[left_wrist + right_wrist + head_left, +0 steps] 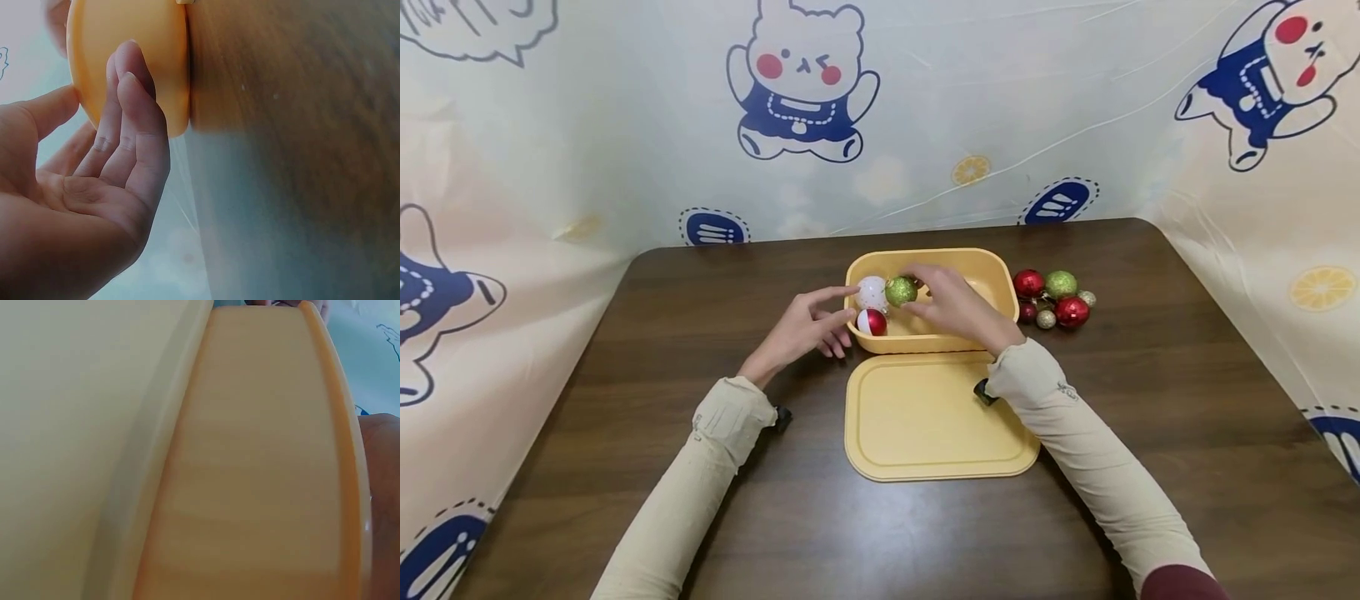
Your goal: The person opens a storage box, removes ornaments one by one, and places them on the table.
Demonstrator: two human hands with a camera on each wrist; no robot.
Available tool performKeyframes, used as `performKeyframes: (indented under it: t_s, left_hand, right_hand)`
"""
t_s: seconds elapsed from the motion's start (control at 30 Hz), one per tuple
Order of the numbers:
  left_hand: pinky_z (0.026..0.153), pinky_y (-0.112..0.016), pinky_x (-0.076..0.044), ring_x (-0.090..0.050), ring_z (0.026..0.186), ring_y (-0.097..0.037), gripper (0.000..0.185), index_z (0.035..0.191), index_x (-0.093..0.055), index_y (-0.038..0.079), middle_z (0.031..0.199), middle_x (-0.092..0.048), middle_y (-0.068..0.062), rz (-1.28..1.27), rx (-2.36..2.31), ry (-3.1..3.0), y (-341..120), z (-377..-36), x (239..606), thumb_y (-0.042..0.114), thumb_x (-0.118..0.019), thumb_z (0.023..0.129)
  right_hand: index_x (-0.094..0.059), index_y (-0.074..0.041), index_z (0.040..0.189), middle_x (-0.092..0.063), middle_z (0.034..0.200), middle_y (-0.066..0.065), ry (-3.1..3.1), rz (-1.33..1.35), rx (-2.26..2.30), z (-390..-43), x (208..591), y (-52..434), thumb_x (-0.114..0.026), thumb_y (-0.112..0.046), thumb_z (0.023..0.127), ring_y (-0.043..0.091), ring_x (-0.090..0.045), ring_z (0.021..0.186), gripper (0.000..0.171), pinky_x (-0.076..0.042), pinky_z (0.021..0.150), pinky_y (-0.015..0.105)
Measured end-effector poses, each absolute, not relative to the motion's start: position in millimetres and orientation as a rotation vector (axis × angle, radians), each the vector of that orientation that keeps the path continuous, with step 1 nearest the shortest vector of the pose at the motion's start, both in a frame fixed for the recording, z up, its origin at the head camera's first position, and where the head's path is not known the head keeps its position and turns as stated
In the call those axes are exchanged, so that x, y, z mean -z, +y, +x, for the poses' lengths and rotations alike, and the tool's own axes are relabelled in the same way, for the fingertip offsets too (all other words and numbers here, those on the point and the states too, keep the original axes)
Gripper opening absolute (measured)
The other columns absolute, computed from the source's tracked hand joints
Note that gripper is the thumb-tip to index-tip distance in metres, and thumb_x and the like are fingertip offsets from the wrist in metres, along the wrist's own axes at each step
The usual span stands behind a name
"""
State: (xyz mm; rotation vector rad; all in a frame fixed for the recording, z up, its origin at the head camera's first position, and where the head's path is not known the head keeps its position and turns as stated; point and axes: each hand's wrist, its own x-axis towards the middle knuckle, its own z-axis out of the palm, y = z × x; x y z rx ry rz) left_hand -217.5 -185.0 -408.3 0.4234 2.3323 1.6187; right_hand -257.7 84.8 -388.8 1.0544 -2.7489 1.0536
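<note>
Head view, right hand (951, 307): fingers curled round the green glitter ball (900, 291), held over the yellow box (985, 268) at frame centre.
Left hand (811, 327): fingers straight and relaxed, fingertips touching the box's left wall, holding nothing.
Lid (934, 421): flat on the table (1150, 400), just below the box.

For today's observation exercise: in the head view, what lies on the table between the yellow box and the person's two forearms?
The yellow lid lies flat there, just in front of the yellow box, between the sleeves; the head view shows it best.
</note>
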Motion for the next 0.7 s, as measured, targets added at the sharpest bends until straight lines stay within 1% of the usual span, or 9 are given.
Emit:
performKeyframes:
  t_s: [0.2, 0.33, 0.6, 0.7]
  left_hand:
    - [0.057, -0.045, -0.06, -0.066, 0.066, -0.047, 0.048, 0.145, -0.053, 0.019, 0.08, -0.069, -0.026, 0.398, -1.625, 2.334, -186.2, -216.6, 408.5, 0.028, -0.063, 0.099]
    - [0.059, -0.046, -0.06, -0.066, 0.067, -0.049, 0.048, 0.145, -0.052, 0.02, 0.08, -0.069, -0.026, 0.389, -1.619, 2.336, -187.1, -216.5, 408.4, 0.03, -0.063, 0.099]
    - [0.06, -0.051, -0.059, -0.063, 0.071, -0.056, 0.049, 0.149, -0.048, 0.017, 0.084, -0.068, -0.032, 0.368, -1.626, 2.307, -185.5, -217.1, 406.6, 0.024, -0.06, 0.101]
    - [0.06, -0.052, -0.059, -0.062, 0.072, -0.057, 0.05, 0.149, -0.047, 0.017, 0.085, -0.068, -0.032, 0.369, -1.629, 2.304, -184.6, -217.4, 405.9, 0.023, -0.06, 0.102]
  right_hand:
    - [-0.06, -0.003, 0.13, -0.067, 0.121, 0.011, -2.744, 1.021, -0.972, -248.5, 380.0, 95.8, -0.074, -0.016, 0.091, 0.025, -0.062, 0.108, 0.043, -0.05, 0.096, 0.041]
    - [-0.06, -0.001, 0.13, -0.066, 0.12, 0.013, -2.733, 1.008, -0.951, -243.0, 375.0, 103.4, -0.074, -0.017, 0.091, 0.026, -0.062, 0.108, 0.044, -0.05, 0.096, 0.042]
    - [-0.06, 0.0, 0.128, -0.066, 0.118, 0.014, -2.704, 1.009, -0.946, -234.4, 370.6, 112.8, -0.075, -0.015, 0.09, 0.027, -0.062, 0.105, 0.043, -0.051, 0.094, 0.043]
    - [-0.06, 0.0, 0.128, -0.066, 0.119, 0.013, -2.701, 1.004, -0.943, -231.4, 368.1, 116.4, -0.075, -0.015, 0.09, 0.026, -0.062, 0.105, 0.043, -0.051, 0.094, 0.043]
